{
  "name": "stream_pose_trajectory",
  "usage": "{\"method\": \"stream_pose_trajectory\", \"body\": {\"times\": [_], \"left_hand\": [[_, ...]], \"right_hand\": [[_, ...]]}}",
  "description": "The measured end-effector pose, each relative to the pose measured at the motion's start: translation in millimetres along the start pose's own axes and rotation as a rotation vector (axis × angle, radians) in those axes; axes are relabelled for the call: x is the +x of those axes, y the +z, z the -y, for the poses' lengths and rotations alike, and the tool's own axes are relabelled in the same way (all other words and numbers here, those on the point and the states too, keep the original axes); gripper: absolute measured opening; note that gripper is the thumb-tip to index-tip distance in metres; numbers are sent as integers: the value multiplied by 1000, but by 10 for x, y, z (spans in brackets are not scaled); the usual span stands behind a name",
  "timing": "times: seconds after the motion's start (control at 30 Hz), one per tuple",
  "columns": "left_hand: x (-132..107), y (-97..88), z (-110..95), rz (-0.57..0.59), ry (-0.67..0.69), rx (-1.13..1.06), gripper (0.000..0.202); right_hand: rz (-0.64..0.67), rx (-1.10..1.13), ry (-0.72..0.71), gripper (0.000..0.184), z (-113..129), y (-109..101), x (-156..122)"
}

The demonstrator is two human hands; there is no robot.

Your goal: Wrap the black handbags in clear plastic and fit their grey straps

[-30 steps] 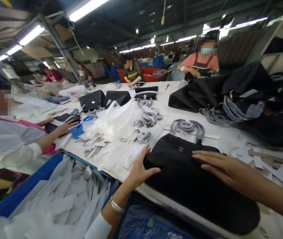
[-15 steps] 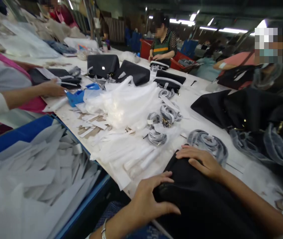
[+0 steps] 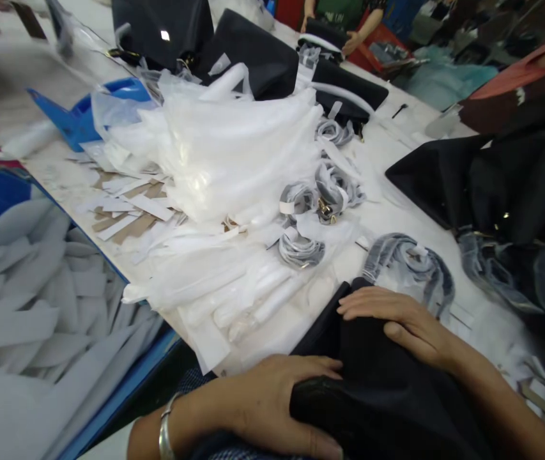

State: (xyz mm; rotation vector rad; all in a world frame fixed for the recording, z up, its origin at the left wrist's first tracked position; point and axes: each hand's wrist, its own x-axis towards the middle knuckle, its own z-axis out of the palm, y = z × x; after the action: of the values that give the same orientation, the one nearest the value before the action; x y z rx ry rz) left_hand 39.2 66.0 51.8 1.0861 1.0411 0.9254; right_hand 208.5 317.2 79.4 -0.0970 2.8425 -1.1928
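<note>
A black bag (image 3: 397,390) of smooth material lies at the table's near edge, close to my body. My left hand (image 3: 276,402), with a silver bangle at the wrist, clasps its left end between fingers and thumb. Over the far edge of the bag my right hand (image 3: 397,316) is laid, fingers curved onto it and thumb on the near side; the fingertips are partly hidden. Just beyond that hand lies a coiled strap (image 3: 411,262) in clear wrapping. Smaller wrapped strap coils (image 3: 301,249) sit further left beside a heap of white plastic sleeves (image 3: 234,153).
A blue bin (image 3: 123,396) full of pale strips stands at the left. On the white table (image 3: 377,172) are more black bags (image 3: 248,54), a blue tape dispenser (image 3: 80,115) and paper strips (image 3: 133,204). Black bags (image 3: 473,179) pile up right. Co-workers stand around the table.
The view has tipped down and come closer to the table. My left hand has shifted slightly left and lower on the bag; the right hand stays at its far edge.
</note>
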Motion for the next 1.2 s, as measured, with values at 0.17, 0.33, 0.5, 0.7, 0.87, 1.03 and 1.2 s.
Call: {"method": "stream_pose_trajectory", "body": {"times": [0.17, 0.33, 0.5, 0.7, 0.87, 1.03, 1.2], "left_hand": [[72, -91, 83, 218, -23, -512, 72], [601, 86, 163, -71, -272, -717, 76], [1102, 216, -40, -52, -375, -530, 80], [1380, 238, -58, -60, -335, -428, 44], [1519, -75, 22, -100, -331, -624, 35], [1658, -332, 44, -144, -303, -684, 23], [1704, -288, 49, -84, -338, -807, 16]], "right_hand": [[-89, -115, -76, 44, 266, -18, -100], [-258, -175, -133, 46, 527, 4, -116], [-337, -199, -167, 48, 694, 79, -84], [-396, -155, -201, 47, 648, 133, -98], [-278, -75, -105, 42, 690, 69, -148], [-101, -113, -16, 40, 832, 19, -200], [-300, -74, 39, 24, 666, 93, -226]]}}
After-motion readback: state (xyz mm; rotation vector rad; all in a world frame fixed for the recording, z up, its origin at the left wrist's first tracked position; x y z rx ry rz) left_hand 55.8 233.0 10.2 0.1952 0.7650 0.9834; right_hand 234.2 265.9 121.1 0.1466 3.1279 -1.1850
